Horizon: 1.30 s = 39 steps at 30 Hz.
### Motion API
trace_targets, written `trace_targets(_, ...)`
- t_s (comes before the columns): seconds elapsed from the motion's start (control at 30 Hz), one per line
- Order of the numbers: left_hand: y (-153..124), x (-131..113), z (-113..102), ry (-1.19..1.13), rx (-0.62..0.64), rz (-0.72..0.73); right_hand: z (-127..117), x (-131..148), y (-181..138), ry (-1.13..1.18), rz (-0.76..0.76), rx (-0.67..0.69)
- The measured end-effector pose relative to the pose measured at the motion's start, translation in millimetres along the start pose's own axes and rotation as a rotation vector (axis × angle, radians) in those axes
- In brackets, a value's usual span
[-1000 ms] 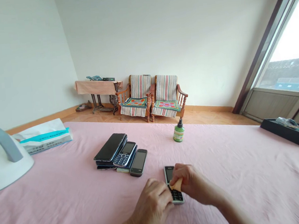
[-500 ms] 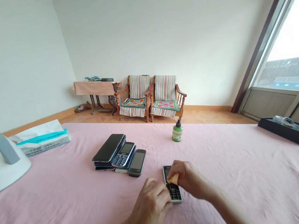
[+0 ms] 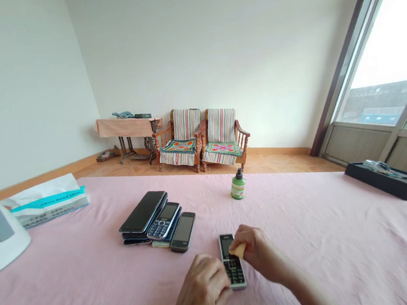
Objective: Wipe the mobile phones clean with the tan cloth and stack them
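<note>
A keypad mobile phone (image 3: 236, 274) with a silver edge and dark screen lies face up on the pink cloth. My left hand (image 3: 205, 285) is closed at its lower left side, fingers curled against the edge; the fingertips are partly hidden. Between the thumb and fingers of my right hand (image 3: 257, 252) is a small yellow cloth (image 3: 238, 250), pressed at the right side of the phone's screen. Left of my hands lie a grey phone (image 3: 183, 232), a blue keypad phone (image 3: 164, 221) on top of others, and a stack topped by a large black smartphone (image 3: 143, 212).
A green spray bottle (image 3: 238, 185) stands beyond the phone. A black tray (image 3: 387, 184) of small items sits at the right edge. On the left are a tissue pack (image 3: 51, 204) and a white, grey-handled object (image 3: 4, 241). Two wooden chairs (image 3: 221, 132) stand by the wall.
My right hand has slid the yellow cloth slightly up the phone toward the screen, uncovering more of the keypad. My left hand stays at the phone's edge. The camera view has shifted a little.
</note>
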<state>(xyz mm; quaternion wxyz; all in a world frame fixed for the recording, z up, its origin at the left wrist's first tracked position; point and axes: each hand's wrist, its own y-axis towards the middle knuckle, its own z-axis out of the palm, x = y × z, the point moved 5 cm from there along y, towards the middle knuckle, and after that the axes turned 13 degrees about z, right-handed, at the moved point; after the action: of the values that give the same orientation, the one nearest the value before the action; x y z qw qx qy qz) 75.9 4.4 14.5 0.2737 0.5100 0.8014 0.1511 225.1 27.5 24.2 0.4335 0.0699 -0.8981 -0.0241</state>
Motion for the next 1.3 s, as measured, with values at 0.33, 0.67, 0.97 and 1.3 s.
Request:
trace_targets(0.33,-11,29,10,-0.296,-0.15,-0.287,-1,-2,-12,0.002,0.008,0.046)
trace_targets(0.67,-9,30,7,-0.36,-0.166,-0.329,2,2,-10,-0.071,0.009,0.045)
trace_targets(0.97,-8,29,3,-0.337,-0.166,-0.341,10,9,-8,-0.065,-0.025,0.019)
trace_targets(1.3,-10,30,5,-0.371,-0.153,-0.328,10,17,-18,-0.001,-0.02,0.16)
